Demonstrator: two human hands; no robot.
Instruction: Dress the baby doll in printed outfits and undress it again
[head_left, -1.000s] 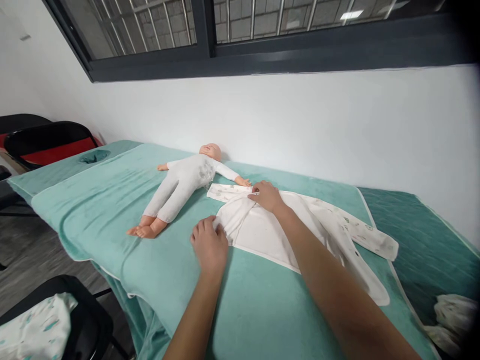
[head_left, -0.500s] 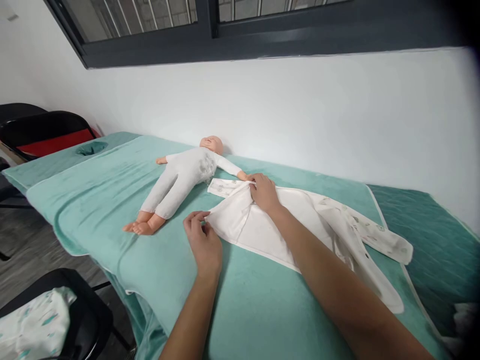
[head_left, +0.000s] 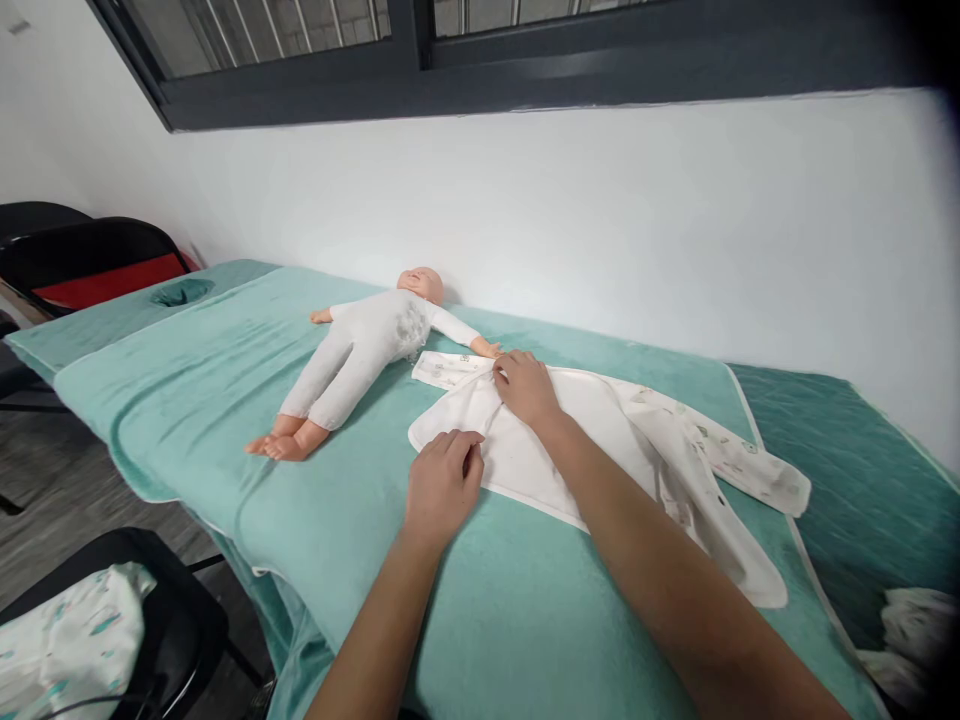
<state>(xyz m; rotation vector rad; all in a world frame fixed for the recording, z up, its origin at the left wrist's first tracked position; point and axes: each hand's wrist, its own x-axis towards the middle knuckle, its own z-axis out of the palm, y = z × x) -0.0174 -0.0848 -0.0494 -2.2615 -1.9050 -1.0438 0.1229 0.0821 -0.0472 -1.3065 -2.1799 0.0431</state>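
Note:
A small white garment with printed sleeves lies spread open on the green-covered table. My left hand rests over its near edge with the fingers curled together; whether cloth is pinched there is hidden. Farther back, the curled fingers of my right hand are on the garment's upper edge, close to one sleeve, and their tips are partly hidden. A baby doll in a white suit lies on its back to the left, its outstretched hand near my right fingers.
A black chair at lower left holds a folded cloth with green prints. Other black chairs stand at far left. The white wall and window frame run behind the table. Bundled white cloth sits at lower right.
My left hand has moved right from the garment's left corner, which now lies uncovered on the table. My right hand stays at nearly the same spot on the upper edge.

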